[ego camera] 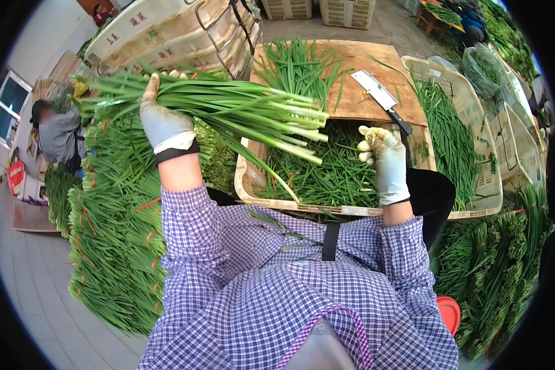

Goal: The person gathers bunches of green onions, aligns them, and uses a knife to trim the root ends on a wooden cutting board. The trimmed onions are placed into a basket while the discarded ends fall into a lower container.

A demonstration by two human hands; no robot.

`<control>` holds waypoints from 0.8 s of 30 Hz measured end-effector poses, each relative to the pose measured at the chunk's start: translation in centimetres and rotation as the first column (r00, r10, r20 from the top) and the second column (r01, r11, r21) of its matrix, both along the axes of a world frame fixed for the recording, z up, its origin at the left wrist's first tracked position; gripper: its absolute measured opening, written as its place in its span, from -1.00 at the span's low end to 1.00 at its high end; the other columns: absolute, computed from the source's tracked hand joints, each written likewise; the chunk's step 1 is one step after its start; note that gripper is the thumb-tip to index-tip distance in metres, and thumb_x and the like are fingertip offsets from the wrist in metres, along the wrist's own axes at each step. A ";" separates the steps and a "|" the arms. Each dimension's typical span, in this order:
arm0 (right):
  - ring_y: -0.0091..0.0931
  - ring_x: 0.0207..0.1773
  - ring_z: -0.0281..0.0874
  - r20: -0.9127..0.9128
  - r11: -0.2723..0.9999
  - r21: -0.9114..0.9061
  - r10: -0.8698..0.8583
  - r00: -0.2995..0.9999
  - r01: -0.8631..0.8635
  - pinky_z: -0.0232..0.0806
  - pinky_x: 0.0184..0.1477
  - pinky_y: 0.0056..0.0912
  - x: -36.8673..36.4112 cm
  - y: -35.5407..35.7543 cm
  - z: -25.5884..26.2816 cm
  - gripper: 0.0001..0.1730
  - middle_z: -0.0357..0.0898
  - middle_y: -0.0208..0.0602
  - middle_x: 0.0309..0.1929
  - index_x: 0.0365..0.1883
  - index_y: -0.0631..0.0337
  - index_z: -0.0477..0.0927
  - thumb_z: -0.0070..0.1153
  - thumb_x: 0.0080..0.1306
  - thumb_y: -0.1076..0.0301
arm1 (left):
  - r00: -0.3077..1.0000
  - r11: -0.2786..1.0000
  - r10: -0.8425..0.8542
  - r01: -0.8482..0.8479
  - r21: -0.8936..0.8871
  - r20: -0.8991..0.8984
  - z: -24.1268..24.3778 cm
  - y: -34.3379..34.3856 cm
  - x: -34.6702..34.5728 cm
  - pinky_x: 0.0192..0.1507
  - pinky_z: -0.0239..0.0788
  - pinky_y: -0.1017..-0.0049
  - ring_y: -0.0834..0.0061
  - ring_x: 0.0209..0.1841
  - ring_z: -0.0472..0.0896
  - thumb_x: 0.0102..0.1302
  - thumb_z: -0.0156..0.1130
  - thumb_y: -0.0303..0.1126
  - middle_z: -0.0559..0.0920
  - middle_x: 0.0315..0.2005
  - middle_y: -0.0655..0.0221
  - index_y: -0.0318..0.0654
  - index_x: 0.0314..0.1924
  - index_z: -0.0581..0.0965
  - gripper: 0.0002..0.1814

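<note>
My left hand [164, 115], in a dirty pale glove, grips a thick bundle of long green leafy stalks [240, 104], their whitish cut ends pointing right. One bent stalk dangles from it towards the crate rim. My right hand [381, 145], gloved too, has its fingers curled above the crate; whether something thin is pinched in them I cannot tell. Beyond it, a cleaver [377, 92] with a black handle lies on a wooden board [365, 55], beside a loose pile of green stalks [298, 69]. Below the board, a plastic crate [305, 206] holds loose leaf scraps [328, 171].
Tied green bundles [120, 231] are heaped at my left, more bundles [490, 259] at my right. A long crate [488, 185] of stalks stands right of the board. Stacked crates [166, 41] are at the upper left. A person [62, 134] is at far left.
</note>
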State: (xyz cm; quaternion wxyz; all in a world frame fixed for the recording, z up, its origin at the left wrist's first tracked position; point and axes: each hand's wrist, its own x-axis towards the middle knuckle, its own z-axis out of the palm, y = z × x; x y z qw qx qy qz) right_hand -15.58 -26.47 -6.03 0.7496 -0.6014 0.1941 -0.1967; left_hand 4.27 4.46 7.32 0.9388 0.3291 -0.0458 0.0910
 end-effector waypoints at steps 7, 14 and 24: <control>-0.58 0.00 0.58 0.245 0.915 -0.278 0.361 0.900 -0.292 0.41 0.04 -0.50 2.5 1.1 4.5 -0.40 0.67 -0.28 -0.05 0.14 0.27 0.57 -0.10 0.50 -0.10 | 0.577 0.602 -0.654 0.789 -0.126 0.489 -2.6 -1.3 1.2 0.06 0.40 0.34 0.45 -0.14 0.54 0.46 0.07 -0.33 0.57 -0.24 0.39 -0.04 0.28 0.44 -0.60; -0.05 0.50 0.08 -0.070 0.228 -0.961 0.348 0.935 -0.157 0.02 0.45 0.05 4.0 4.3 7.2 0.39 0.06 0.21 0.47 0.54 0.23 -0.17 0.46 -0.02 -0.14 | 0.957 0.955 -0.290 0.291 0.064 -0.025 -2.5 -12.1 -2.9 -0.12 0.51 0.34 0.35 -0.24 0.64 0.33 0.24 -0.32 0.68 -0.31 0.26 -0.27 -0.21 0.57 -0.83; -0.35 -0.18 0.64 0.048 -0.394 -0.919 -0.076 0.996 0.014 0.34 -0.16 -0.17 18.2 -8.2 4.2 -0.37 0.63 -0.43 -0.29 0.37 -0.26 0.32 0.07 0.32 0.36 | 0.923 0.924 -0.372 0.379 0.057 -0.102 -10.3 -20.4 6.1 0.21 0.30 0.19 0.27 0.05 0.49 0.41 0.17 -0.33 0.54 0.01 0.19 -0.25 0.14 0.43 -0.65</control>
